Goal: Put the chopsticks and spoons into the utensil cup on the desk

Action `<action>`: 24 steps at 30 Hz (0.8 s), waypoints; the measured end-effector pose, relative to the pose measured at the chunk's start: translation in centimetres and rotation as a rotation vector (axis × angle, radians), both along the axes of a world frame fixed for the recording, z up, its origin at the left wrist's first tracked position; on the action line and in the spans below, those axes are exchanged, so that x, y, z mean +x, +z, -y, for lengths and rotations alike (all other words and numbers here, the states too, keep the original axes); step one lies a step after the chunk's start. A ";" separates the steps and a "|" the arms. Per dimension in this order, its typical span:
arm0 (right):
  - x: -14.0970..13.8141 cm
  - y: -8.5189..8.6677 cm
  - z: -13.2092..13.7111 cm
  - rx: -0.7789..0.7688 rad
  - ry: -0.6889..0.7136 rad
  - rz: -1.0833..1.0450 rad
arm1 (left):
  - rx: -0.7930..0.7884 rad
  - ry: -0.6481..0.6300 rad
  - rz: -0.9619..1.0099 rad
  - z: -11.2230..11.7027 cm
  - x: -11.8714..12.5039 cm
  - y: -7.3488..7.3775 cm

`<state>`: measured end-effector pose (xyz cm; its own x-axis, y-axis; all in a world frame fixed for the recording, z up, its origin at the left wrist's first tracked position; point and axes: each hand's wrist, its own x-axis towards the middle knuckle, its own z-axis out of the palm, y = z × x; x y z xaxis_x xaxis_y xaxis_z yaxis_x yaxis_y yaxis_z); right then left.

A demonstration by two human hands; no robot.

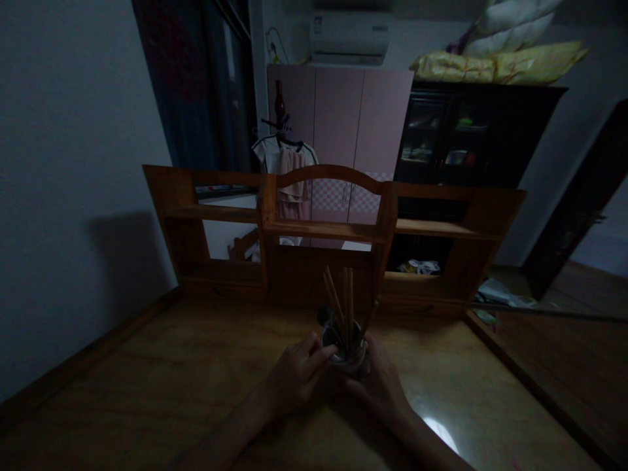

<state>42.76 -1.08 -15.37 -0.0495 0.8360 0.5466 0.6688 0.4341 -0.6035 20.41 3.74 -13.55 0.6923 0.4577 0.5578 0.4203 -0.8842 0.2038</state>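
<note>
Between my two hands is a small cup-like holder (352, 361), tilted toward me over the wooden surface. Several thin sticks that look like chopsticks (348, 301) stand up out of it, and a darker stick (369, 320) leans to the right. A dark rounded thing (324, 316) shows at the holder's far left rim; its kind is too dim to tell. My left hand (297, 371) is closed, with thumb and fingers pinching the near left rim. Around the right side and underneath, my right hand (380, 383) wraps the holder. The holder's lower part is hidden by my fingers.
A wooden shelf unit (324, 229) with open compartments stands along the far edge of the wooden surface (220, 379). A raised wooden edge (530, 386) runs down the right side. A wall (73, 196) borders the left. Beyond are pink cabinets (338, 118) and a dark cabinet (495, 131).
</note>
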 end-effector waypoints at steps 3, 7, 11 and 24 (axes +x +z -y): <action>-0.1 0.2 0.1 -0.006 -0.001 -0.018 | -0.009 0.019 -0.005 0.3 0.2 0.2; -0.2 0.8 0.3 -0.013 0.038 -0.039 | -0.023 0.023 -0.011 0.3 0.3 0.0; -0.2 1.2 0.4 0.012 0.076 -0.043 | -0.056 0.028 0.007 0.1 0.2 -0.4; -0.7 1.1 0.6 -0.042 0.004 -0.084 | -0.198 0.043 0.236 0.1 0.2 0.9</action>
